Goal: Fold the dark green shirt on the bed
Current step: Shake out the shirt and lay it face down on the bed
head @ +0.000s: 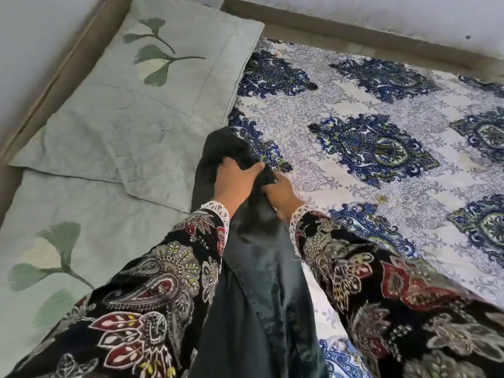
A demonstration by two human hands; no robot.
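Both the left hand [236, 178] and right hand [281, 194] grip the bunched dark green cotton shirt [259, 282] above the patterned bed [381, 148]; no fold is visible yet, I think.

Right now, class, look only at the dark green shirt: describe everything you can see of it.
The dark green shirt is plain, matte woven cloth with a visible seam or placket edge running along it. It is bunched and unfolded, hanging as a long strip from the bottom of the view up to its gathered top end. The left hand grips that top from the left; the right hand grips it from the right. It hangs between the patterned sleeves, above the blue-patterned bedsheet.
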